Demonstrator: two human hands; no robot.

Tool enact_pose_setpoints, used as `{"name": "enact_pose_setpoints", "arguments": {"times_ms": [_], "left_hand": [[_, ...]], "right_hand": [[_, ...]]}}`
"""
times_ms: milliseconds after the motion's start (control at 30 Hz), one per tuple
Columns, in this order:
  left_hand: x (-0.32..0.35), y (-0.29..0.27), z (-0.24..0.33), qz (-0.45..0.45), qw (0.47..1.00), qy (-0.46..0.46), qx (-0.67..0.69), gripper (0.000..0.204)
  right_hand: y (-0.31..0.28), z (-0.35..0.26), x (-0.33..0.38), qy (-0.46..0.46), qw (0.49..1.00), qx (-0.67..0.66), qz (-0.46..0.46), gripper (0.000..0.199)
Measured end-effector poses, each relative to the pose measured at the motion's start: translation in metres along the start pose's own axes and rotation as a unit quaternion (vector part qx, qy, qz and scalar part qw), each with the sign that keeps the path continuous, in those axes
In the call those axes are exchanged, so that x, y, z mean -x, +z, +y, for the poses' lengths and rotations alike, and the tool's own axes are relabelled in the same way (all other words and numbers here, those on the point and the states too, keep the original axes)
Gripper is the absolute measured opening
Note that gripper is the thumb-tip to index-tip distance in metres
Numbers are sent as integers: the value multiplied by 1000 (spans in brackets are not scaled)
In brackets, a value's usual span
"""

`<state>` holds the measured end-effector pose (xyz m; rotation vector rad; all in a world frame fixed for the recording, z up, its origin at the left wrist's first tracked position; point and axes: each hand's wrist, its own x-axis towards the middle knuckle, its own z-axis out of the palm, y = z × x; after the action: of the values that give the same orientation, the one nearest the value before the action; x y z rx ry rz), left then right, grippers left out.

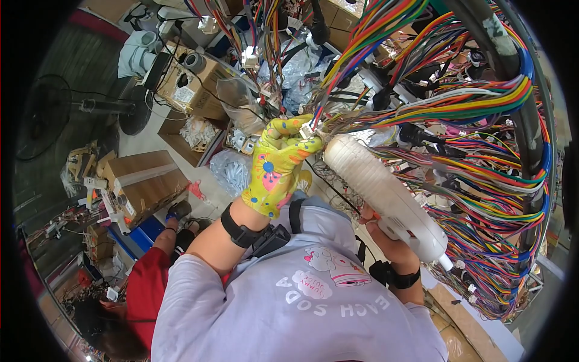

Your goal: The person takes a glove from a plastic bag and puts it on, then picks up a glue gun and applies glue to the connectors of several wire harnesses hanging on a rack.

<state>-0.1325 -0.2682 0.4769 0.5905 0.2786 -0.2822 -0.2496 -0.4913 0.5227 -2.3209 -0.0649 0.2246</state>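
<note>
Gripping the handle of a white power tool (386, 193), the right hand (392, 241) sits low beside the person's lilac shirt (289, 308), fingers wrapped firm around it. That tool is the landmark: its ribbed barrel slants up and away from the chest, its blunt nose (335, 148) ending right against a small white connector (307, 130). On the tool's left, the left hand (278, 166), in a yellow patterned glove, is closed on that connector, pinching it at the fingertips, so the two hands stand apart with the tool's barrel between them. Black straps circle both wrists.

To the tool's right and above it, bundles of coloured wires (482, 102) crowd in tight, arching over and brushing close along the barrel; almost no free room on that side. Left of the tool things open up: pale floor (145, 142) shows below, with cardboard boxes (142, 181) and clear plastic bags of parts (232, 172) edging it. Farther out left of the tool stands a black pedestal fan (57, 111). Down at the lower left, well below the tool, another person in a red sleeve (145, 289) crouches.
</note>
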Motion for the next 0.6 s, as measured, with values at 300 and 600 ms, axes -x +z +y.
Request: {"name": "enact_pose_setpoints", "arguments": {"times_ms": [300, 600], "left_hand": [[0, 0, -2, 7, 999, 19, -25, 36], [2, 2, -3, -25, 990, 116, -79, 32]], "right_hand": [[2, 3, 0, -3, 992, -125, 26, 25], [3, 6, -1, -21, 975, -215, -52, 48]]}}
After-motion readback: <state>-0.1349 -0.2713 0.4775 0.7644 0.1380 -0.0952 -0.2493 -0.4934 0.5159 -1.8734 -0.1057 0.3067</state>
